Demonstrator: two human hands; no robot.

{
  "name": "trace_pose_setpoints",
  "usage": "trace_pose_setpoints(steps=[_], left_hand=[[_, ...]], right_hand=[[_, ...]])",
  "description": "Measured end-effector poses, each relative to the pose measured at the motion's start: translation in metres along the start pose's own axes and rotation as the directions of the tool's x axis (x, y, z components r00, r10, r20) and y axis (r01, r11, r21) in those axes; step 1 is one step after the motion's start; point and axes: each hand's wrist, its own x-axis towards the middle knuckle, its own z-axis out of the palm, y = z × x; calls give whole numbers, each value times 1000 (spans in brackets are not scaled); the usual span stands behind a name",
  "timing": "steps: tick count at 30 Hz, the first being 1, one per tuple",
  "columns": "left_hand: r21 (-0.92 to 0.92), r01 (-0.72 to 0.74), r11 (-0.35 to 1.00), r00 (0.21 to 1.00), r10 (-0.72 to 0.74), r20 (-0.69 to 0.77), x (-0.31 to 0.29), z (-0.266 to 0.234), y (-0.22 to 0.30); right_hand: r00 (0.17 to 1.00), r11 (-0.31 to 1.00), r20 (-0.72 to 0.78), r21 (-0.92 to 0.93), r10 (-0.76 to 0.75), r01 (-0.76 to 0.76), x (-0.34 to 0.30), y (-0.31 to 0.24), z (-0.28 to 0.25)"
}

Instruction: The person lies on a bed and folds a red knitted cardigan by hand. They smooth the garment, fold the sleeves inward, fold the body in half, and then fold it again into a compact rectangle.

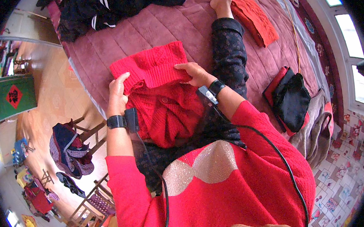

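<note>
A red knitted sweater (165, 114) lies across my lap and the bed, its upper part folded into a ribbed band. My left hand (119, 86) grips the band's left end, thumb on top and the other fingers underneath. At the right end, my right hand (192, 72) pinches the knit with the thumb over it. The lower part of the sweater is bunched in loose folds, with a button showing near its middle. Each wrist wears a dark strap with a small device, and black cables run from them along my arms.
I sit on a pink quilted bed (151, 31), one leg stretched forward. A folded orange knit (254, 19) lies beyond my foot on the right. Black and red folded clothes (290, 99) sit at right, dark striped clothes (119, 8) at the far left. A chair holds clothes (70, 148).
</note>
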Motion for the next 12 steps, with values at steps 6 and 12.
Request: trace_pose_setpoints(steps=[6,12], left_hand=[[56,-47,997,996,43,78,14,-16,8],[-127,-131,983,977,150,154,12,-22,26]], right_hand=[[947,800,66,-519,-315,302,10,-24,-5],[629,381,390,-546,-673,746,24,-49,-1]])
